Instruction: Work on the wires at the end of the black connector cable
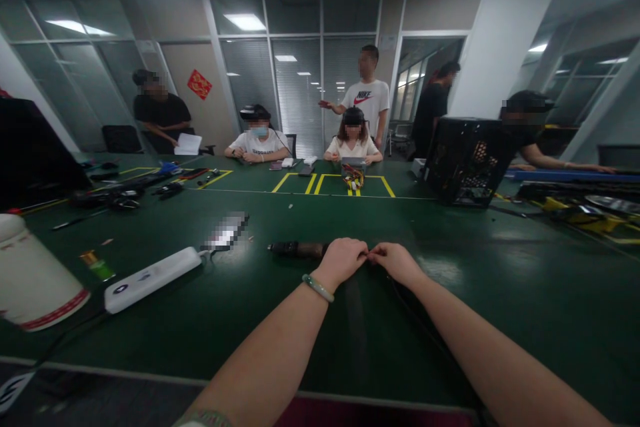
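Observation:
A dark, stick-shaped electric screwdriver (300,249) lies sideways on the green table, its thin tip pointing left. My left hand (345,257), with a jade-coloured bangle at the wrist, is closed over its rear end and hides that part. Close beside it my right hand (397,263) is closed in a pinch, the fingertips of both hands almost meeting. What the right fingers hold is too small and covered to make out. From below the right hand a black cable (417,320) trails along the forearm towards the table's near edge.
To the left are a white power strip (153,279), a blurred-out phone (227,232), a small green bottle (103,269) and a large cream container (35,273). A black computer case (465,160) stands back right. Several people are across the table (475,307).

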Motion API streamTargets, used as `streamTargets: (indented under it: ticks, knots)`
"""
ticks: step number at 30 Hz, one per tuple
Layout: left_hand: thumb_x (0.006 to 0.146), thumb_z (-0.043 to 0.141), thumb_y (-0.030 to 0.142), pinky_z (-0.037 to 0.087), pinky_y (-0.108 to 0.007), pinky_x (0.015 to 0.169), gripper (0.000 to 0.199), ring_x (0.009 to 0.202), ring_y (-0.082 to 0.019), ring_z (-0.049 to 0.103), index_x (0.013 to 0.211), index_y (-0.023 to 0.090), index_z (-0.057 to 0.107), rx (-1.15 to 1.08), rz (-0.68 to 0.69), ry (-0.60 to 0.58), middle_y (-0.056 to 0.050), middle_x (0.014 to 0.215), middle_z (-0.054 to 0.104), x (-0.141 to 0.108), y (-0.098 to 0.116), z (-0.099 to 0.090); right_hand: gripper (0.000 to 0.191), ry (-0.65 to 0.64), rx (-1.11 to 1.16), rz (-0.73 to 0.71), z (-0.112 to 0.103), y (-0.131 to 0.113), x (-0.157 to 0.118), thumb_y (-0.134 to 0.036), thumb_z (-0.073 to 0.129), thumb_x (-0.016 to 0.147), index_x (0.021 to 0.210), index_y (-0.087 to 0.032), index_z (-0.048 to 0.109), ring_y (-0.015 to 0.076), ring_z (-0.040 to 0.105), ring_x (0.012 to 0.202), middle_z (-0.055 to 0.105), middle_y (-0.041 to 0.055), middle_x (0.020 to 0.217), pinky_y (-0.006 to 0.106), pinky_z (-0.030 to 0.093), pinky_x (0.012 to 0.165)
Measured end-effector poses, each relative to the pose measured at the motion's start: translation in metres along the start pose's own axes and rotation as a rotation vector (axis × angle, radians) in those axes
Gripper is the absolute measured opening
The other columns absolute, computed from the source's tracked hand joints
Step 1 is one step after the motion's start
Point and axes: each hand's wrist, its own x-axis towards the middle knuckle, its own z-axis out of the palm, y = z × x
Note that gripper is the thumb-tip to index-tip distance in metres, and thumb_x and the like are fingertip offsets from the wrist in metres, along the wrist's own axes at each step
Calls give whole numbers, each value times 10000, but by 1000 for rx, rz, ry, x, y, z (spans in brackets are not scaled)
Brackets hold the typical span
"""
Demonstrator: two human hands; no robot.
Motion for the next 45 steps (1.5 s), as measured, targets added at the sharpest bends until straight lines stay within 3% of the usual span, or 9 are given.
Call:
streamTargets:
  ticks: [6, 12, 21, 29, 45]
  knots:
    - [891, 575, 251, 446, -312, 815, 91, 861, -185, 603, 904, 221, 660, -13, 0, 28, -14, 900, 670, 0, 1, 1, 99, 49, -29, -50, -2, 1, -8, -273, 684, 794, 868, -209, 695, 159, 650, 748, 715, 7, 820, 233, 436, 623]
    - [896, 580, 264, 442, -318, 826, 89, 887, -188, 601, 924, 223, 654, -18, 5, 8, -15, 931, 668, -1, 0, -1, 114, 53, -61, -112, -2, 2, -12, -277, 612, 849, 885, -224, 706, 159, 647, 739, 716, 5, 829, 245, 427, 636]
    - [862, 647, 286, 441, -312, 789, 114, 866, -193, 597, 928, 214, 589, 3, -41, 8, -11, 893, 644, -1, 1, 0, 157, 54, -75, -85, 2, 7, -8, -330, 597, 852, 853, -208, 695, 153, 624, 676, 702, 6, 760, 235, 383, 575]
    - [880, 563, 162, 423, -319, 865, 78, 933, -185, 583, 934, 208, 595, -26, 10, 21, -15, 948, 643, -7, 1, -3, 150, 64, -75, -131, 3, 8, -8, -310, 573, 859, 843, -203, 677, 152, 618, 701, 700, 9, 788, 239, 385, 597]
    - [911, 551, 226, 434, -312, 838, 68, 941, -179, 579, 971, 217, 582, -26, -25, 6, -16, 979, 629, -7, 4, -7, 167, 46, -59, -144, 2, 9, -8, -329, 572, 858, 837, -201, 679, 166, 625, 697, 705, 20, 795, 252, 394, 605]
